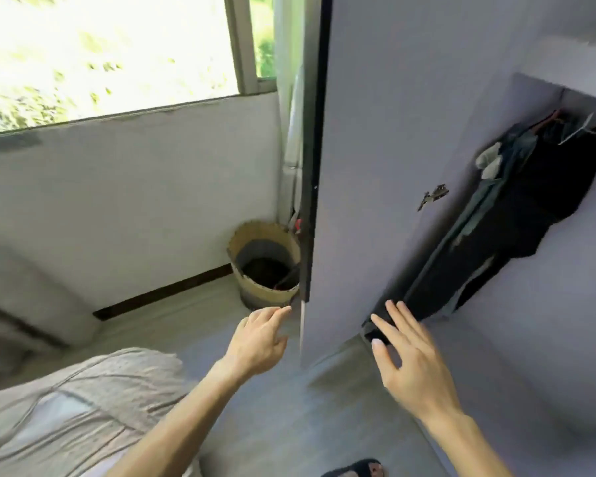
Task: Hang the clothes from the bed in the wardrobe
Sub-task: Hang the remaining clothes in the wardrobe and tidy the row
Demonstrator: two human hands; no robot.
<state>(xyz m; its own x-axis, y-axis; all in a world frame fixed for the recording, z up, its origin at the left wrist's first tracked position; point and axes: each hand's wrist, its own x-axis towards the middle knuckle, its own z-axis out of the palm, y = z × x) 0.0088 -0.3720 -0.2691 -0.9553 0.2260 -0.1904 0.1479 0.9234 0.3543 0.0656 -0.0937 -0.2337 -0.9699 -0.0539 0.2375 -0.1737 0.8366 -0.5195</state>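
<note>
Head view looks down on both bare hands reaching toward the wardrobe: the left hand [257, 340] is loosely open and empty, fingertips near the lower edge of the open wardrobe door [375, 166], while the right hand [408, 352] has its fingers spread, holding nothing. Dark clothes [537, 208] hang inside the wardrobe (hangers blurred). A rumpled beige cloth [83, 407] lies lower left, and a woven basket [265, 263] stands by the wall.

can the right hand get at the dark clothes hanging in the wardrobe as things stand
Probably yes. The wardrobe door stands open, and the right hand, open and empty, is already at the lower end of the dark clothes with nothing between them.
</note>
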